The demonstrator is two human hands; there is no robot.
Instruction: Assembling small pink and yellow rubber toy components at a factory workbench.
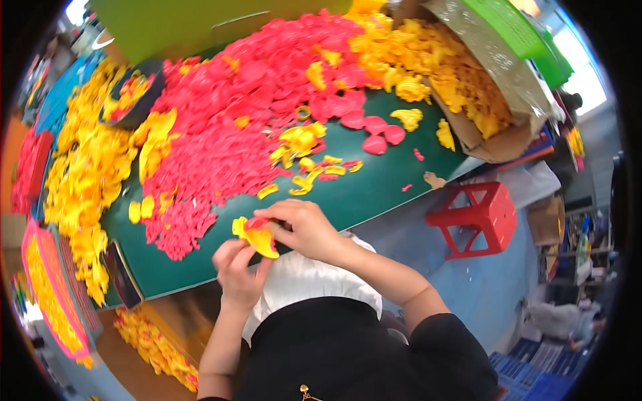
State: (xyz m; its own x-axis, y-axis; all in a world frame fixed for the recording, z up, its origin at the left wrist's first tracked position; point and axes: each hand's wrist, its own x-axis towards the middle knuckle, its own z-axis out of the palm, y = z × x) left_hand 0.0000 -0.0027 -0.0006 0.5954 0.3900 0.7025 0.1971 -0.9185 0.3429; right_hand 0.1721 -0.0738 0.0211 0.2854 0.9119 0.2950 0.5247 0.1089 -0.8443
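Head view: left hand (237,271) and right hand (306,228) are both pinching one yellow-and-red piece (262,240) over the green table's (361,194) near edge
Cardboard box (509,147) on the right is holding yellow pieces, dark bowl (151,101) is carrying yellow and red bits, pink-rimmed container (64,289) at far left is sitting full of yellow

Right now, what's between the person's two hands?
A curved yellow plastic piece with some red against it, held by left hand and right hand; head view.

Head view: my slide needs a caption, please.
Left hand and right hand hold a yellow-and-red piece at a green table piled with red parts and yellow parts.
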